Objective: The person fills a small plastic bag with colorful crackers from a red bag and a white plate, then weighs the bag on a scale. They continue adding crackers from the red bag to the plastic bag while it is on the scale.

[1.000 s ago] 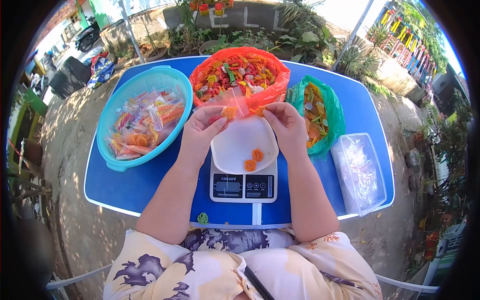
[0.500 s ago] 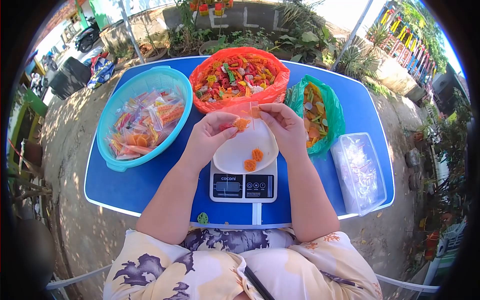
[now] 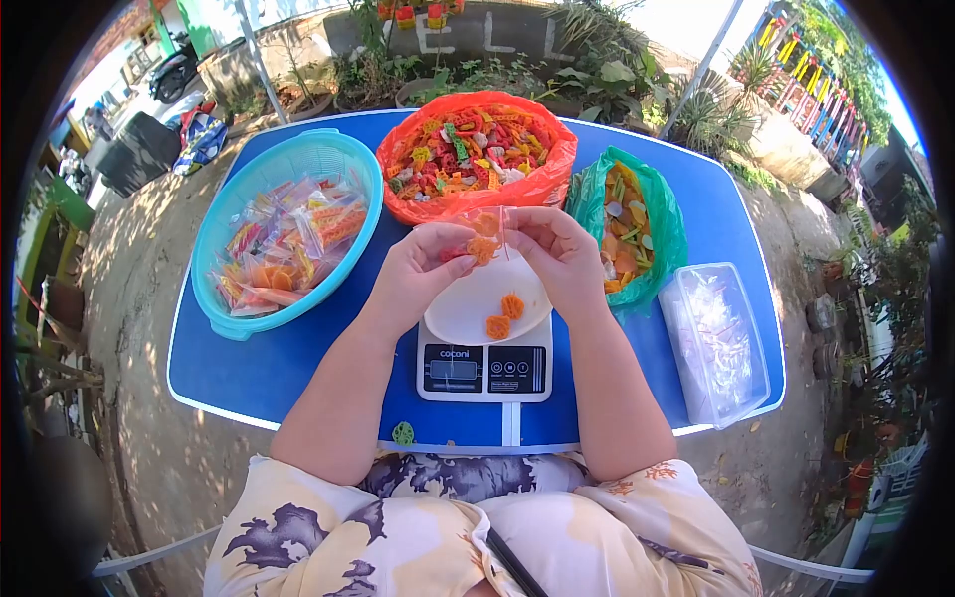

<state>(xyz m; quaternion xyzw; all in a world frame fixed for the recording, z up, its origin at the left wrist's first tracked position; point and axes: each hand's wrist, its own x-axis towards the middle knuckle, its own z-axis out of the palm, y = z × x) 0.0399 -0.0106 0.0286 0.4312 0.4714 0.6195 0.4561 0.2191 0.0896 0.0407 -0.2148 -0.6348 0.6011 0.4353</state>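
Note:
My left hand [image 3: 416, 271] is closed on orange and red crackers [image 3: 482, 249], which peek out past the fingertips. Opposite it, my right hand [image 3: 557, 257] pinches the side of a small clear plastic bag [image 3: 490, 221]. Orange shows through the bag, and the crackers overlap its near edge. Under both hands is a white bowl [image 3: 466, 304] with a couple of orange crackers [image 3: 511, 305] in it, resting on a white kitchen scale [image 3: 484, 396].
A turquoise basket [image 3: 212, 269] of filled packets stands left. Beyond the hands is a red bag [image 3: 418, 206] of mixed crackers; a green bag [image 3: 665, 224] of yellow-orange snacks stands right. A clear box [image 3: 714, 343] of plastic bags sits near the right edge. One green cracker [image 3: 403, 433] lies up front.
The crackers in my left hand have come up against the small bag. My right hand has shifted slightly left and down, tilting the bag flatter.

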